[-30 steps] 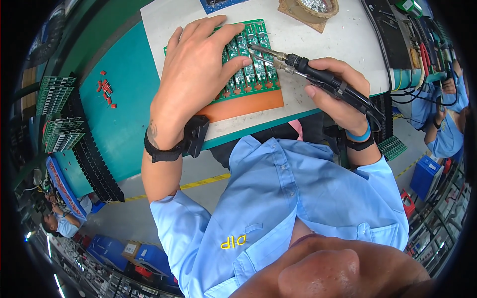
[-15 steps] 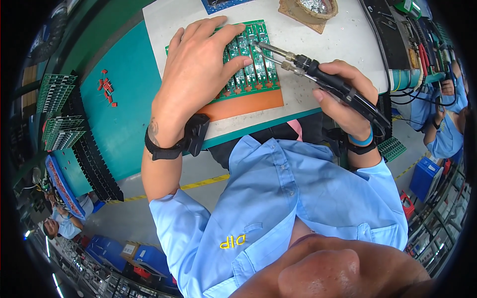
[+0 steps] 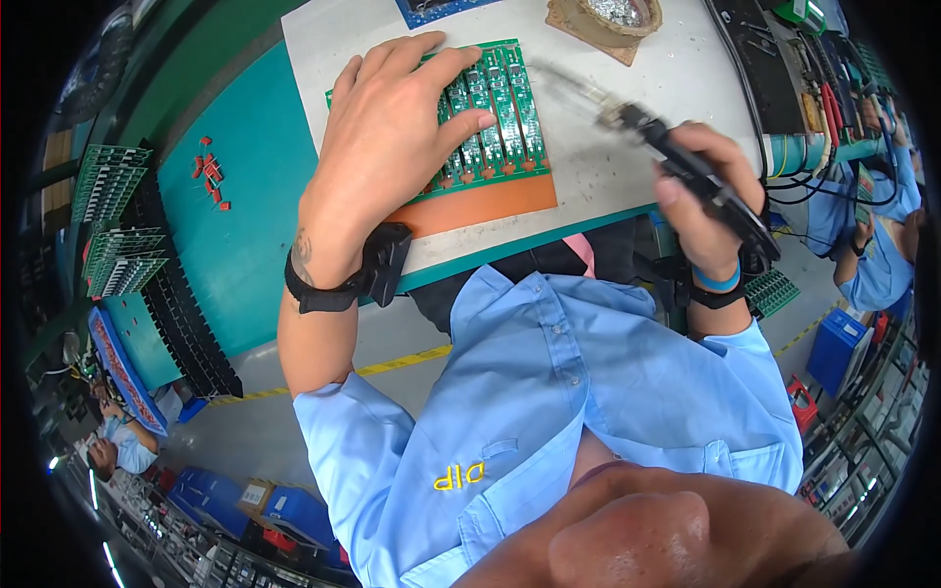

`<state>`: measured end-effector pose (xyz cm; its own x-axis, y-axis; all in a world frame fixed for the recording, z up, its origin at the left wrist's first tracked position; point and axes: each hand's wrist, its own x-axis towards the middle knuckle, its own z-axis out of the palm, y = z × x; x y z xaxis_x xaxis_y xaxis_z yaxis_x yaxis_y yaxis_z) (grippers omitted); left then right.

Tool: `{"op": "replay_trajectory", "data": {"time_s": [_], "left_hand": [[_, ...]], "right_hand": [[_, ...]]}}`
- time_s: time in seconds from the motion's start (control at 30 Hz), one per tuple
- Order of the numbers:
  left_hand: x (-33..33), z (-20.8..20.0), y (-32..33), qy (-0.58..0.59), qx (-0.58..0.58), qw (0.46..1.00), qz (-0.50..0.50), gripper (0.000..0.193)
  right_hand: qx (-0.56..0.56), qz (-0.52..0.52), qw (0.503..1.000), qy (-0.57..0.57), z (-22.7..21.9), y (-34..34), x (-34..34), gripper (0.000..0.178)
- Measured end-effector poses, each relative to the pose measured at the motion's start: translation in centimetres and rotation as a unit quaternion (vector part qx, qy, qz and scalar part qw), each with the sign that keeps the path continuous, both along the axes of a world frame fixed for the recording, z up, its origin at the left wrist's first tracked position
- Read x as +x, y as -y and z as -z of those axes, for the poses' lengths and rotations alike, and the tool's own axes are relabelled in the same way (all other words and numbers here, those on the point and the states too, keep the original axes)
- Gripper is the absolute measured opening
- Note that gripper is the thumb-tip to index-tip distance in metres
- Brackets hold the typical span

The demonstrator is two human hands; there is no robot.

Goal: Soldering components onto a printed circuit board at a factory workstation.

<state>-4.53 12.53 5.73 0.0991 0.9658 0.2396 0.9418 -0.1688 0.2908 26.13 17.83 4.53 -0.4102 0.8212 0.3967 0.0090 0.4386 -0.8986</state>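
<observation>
My left hand (image 3: 387,132) lies over the left part of a green circuit board panel (image 3: 505,113), fingers spread and thumb resting on it. The panel has several narrow boards side by side and sits on an orange sheet (image 3: 490,201), which shows along its near edge. In my right hand (image 3: 708,186) is a black-handled soldering iron (image 3: 676,162), gripped with the fingers round the handle. Its metal front end is smeared by motion and points left, apart from the panel's right edge.
A round container with silvery bits (image 3: 618,15) stands on a brown board beyond the iron. Small red components (image 3: 211,176) lie on the green mat at left, near racks of upright circuit boards (image 3: 113,181). Cables and tools line the right side. Other people sit farther off.
My right hand has drawn back to the right, lifting the soldering iron's tip off the panel. My left hand has stayed put on the panel.
</observation>
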Motion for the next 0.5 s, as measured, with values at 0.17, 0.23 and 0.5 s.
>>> {"op": "replay_trajectory", "data": {"time_s": [0.17, 0.23, 0.5], "left_hand": [[0.0, 0.1, 0.1, 0.002, 0.005, 1.0, -0.001, 0.05], [0.0, 0.2, 0.0, 0.003, 0.008, 1.0, 0.002, 0.05], [0.1, 0.1, 0.1, 0.013, 0.01, 1.0, 0.002, 0.05]], "right_hand": [[-0.017, -0.075, 0.99, 0.115, -0.6, 0.2, -1.6, 0.042], [-0.047, -0.067, 0.991, 0.108, -0.4, 0.2, -2.1, 0.039], [-0.053, -0.08, 0.989, 0.115, -0.2, 0.1, -2.7, 0.039]]}}
